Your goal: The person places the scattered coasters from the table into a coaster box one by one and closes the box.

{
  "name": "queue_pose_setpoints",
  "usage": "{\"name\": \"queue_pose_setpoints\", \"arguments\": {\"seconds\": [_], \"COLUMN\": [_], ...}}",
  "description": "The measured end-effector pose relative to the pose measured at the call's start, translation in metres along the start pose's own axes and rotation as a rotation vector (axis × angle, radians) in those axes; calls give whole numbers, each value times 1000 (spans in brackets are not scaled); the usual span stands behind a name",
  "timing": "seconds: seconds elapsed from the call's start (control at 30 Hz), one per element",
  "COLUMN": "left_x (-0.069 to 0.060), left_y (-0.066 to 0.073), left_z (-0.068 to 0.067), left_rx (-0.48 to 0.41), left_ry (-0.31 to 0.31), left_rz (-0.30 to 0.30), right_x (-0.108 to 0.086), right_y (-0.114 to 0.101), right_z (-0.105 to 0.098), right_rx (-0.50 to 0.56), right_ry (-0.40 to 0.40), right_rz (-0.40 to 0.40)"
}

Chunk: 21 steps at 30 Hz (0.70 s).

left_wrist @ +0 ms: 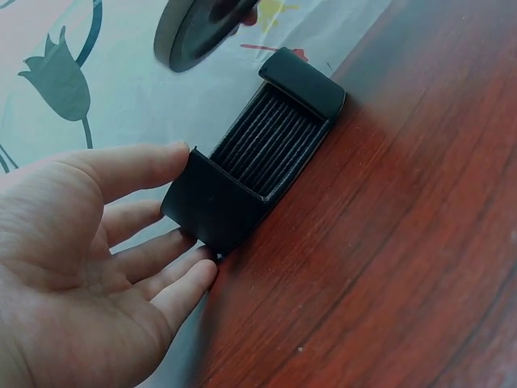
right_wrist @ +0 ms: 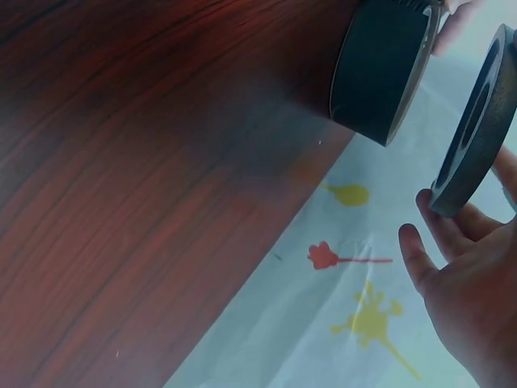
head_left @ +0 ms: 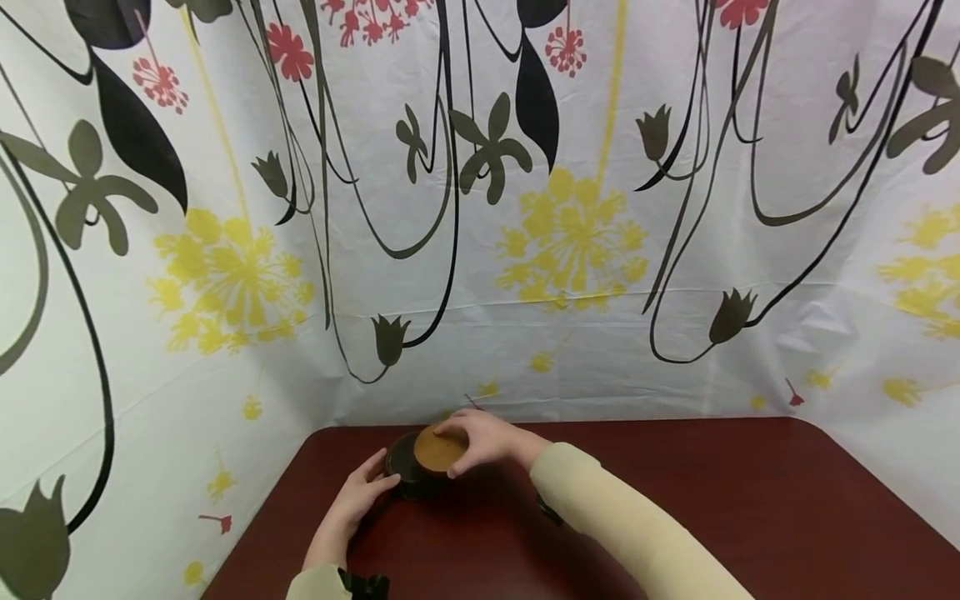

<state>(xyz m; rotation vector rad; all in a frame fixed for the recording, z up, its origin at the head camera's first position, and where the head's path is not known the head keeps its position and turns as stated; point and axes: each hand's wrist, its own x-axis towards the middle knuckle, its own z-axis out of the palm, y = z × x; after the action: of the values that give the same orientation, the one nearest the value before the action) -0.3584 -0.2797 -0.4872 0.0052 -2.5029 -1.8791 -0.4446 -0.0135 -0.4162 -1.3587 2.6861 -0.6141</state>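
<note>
A black round holder (head_left: 402,460) stands on the table's far left part. Its open side shows dark, parallel ridges inside in the left wrist view; whether these are stacked pieces I cannot tell. My left hand (head_left: 358,493) grips the holder's left side, thumb at the upper rim and fingers lower down. Above and right of it, my right hand (head_left: 487,437) holds a thick round disc (head_left: 438,451) by its edge. The disc's brown face shows in the head view, and its dark ringed underside in the right wrist view (right_wrist: 471,141). Disc and holder are apart.
The dark red wooden table (head_left: 720,492) has rounded far corners. White cloth (head_left: 465,275) printed with flowers and stems hangs behind it and along the left side, close behind the holder.
</note>
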Motion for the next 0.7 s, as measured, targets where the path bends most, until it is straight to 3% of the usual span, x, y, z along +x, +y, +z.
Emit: {"name": "queue_pose_setpoints", "arguments": {"seconds": [0.43, 0.7], "left_x": [3, 2], "left_y": [-2, -2], "left_z": [1, 1], "left_rx": [-10, -18], "left_ry": [-4, 0], "left_rz": [2, -10], "right_x": [33, 46], "right_y": [-9, -13], "right_z": [26, 40], "right_rx": [-48, -69], "right_ry": [73, 73], "right_rz": [52, 95]}}
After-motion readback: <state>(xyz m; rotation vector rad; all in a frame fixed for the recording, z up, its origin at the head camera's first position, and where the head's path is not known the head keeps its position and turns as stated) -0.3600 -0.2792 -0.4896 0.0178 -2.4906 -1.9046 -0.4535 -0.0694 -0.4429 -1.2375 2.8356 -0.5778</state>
